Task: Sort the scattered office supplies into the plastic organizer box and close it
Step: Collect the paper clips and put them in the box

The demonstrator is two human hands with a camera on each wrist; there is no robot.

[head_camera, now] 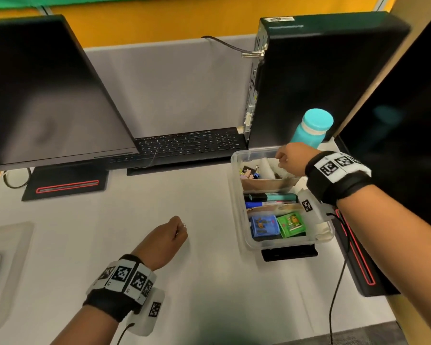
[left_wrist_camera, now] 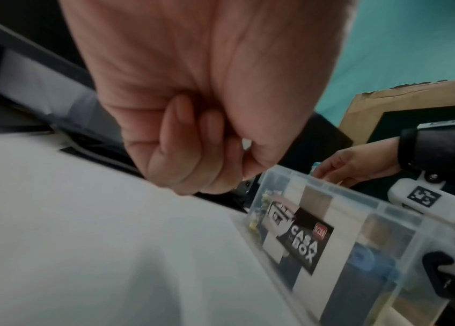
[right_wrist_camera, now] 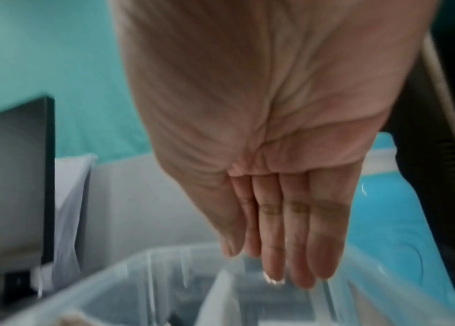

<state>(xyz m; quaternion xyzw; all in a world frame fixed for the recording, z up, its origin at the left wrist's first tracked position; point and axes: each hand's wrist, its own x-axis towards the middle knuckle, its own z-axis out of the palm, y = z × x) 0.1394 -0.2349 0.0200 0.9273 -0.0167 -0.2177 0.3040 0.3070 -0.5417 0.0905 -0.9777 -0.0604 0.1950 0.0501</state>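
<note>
The clear plastic organizer box [head_camera: 237, 195] stands open on the right of the white table. Its far section holds binder clips [head_camera: 250, 171], the middle one markers [head_camera: 271, 199], and the near one a blue case [head_camera: 263, 225] and a green case [head_camera: 291, 224]. My right hand [head_camera: 283, 159] hangs over the far section, fingers straight and together and pointing down into the box [right_wrist_camera: 126, 275], holding nothing. My left hand [head_camera: 181, 229] is curled low over the table left of the box [left_wrist_camera: 360, 207] and pinches a small metal clip [head_camera: 184, 223]; its fingertips [left_wrist_camera: 221, 176] hide most of the clip.
A clear lid [head_camera: 5, 257] lies at the table's left edge. A black keyboard [head_camera: 184, 145], a monitor [head_camera: 47, 95] and a PC tower [head_camera: 321, 78] line the back. A teal bottle [head_camera: 311, 128] stands behind the box. A second monitor's base [head_camera: 358, 257] and a cable [head_camera: 339, 277] run along the right.
</note>
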